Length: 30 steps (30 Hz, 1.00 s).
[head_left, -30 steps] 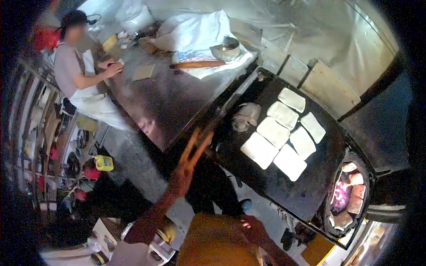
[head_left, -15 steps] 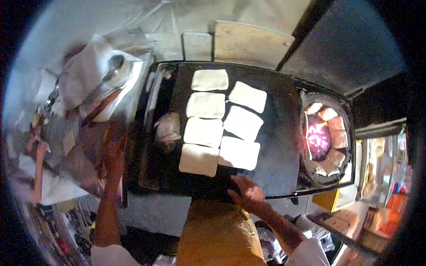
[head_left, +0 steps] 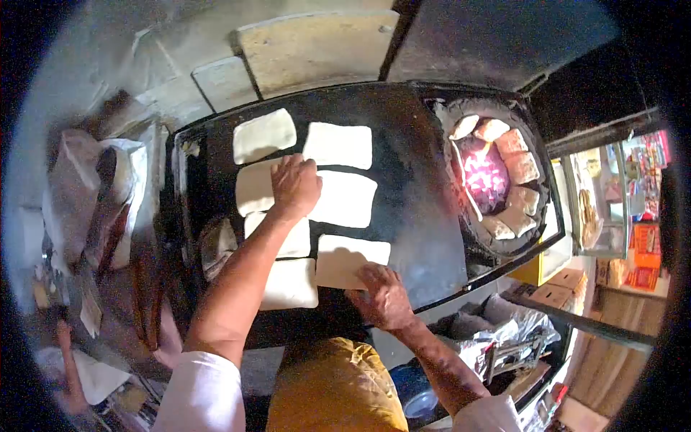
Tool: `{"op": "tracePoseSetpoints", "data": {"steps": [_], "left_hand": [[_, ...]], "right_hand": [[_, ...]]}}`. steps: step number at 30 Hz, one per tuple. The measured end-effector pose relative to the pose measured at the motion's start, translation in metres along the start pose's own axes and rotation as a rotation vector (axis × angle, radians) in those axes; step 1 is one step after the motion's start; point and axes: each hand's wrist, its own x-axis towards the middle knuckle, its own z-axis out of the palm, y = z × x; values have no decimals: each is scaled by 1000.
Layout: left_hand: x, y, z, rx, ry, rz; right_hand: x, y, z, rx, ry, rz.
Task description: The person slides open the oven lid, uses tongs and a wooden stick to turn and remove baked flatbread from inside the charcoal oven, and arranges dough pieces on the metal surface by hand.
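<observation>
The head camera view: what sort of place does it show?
Probably a bakery: pale dough pieces lie on a dark slab, and browned pieces sit around a glowing fire.

- No legible text, label, brand, number or sign.
- Orange packs (head_left: 646,245), right side: pale print-like marks, too small and blurred to read.
- Colourful packets (head_left: 651,162), above the orange packs: any lettering blurred past reading.
</observation>
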Motion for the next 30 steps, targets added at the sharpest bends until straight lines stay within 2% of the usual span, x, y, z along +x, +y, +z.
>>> {"op": "tracePoseSetpoints", "data": {"steps": [1, 4, 5, 7, 9, 10, 11, 13, 15, 16, 19, 20, 22, 23, 25, 29, 30], "left_hand": [[2, 5, -5, 46, -17, -4], [2, 9, 2, 74, -21, 7], [0, 15, -3, 49, -29, 17], [-1, 21, -1, 28, -42, 36], [-4, 27, 2, -400, -39, 57], [-13, 43, -11, -484, -34, 65], [-22, 45, -2, -567, 33, 174], [-51, 69, -22, -675, -155, 193], [-86, 96, -63, -689, -276, 381], [-90, 98, -73, -655, -253, 389], [-69, 65, -44, -391, -146, 113], [-60, 50, -26, -204, -50, 121], [-39, 40, -6, -116, -31, 13], [-30, 36, 4, -98, -62, -38], [-21, 37, 5, -60, -113, 51], [-20, 49, 7, -126, -59, 90], [-25, 62, -6, -328, -142, 92]], "right_hand": [[7, -2, -7, 9, 6, 16], [27, -4, -15, 533, 123, 405], [33, -2, -17, 539, 130, 409], [45, 4, -26, 937, 126, 655], [52, 12, -36, 927, 95, 658], [54, 18, -30, 1272, 154, 813], [56, 24, -24, 1621, 213, 961], [53, 33, -24, 1745, 178, 1021], [48, 36, -28, 1962, 144, 1027], [44, 35, -31, 1955, 117, 1015], [31, 38, -31, 1916, 141, 1018], [24, 37, -30, 1910, 142, 1024], [8, 36, -27, 1777, 157, 1046], [2, 35, -27, 1765, 162, 1059], [-4, 30, -27, 1829, 167, 1068], [-1, 27, -22, 1832, 153, 1092], [2, 29, -22, 1837, 156, 1087]]}}
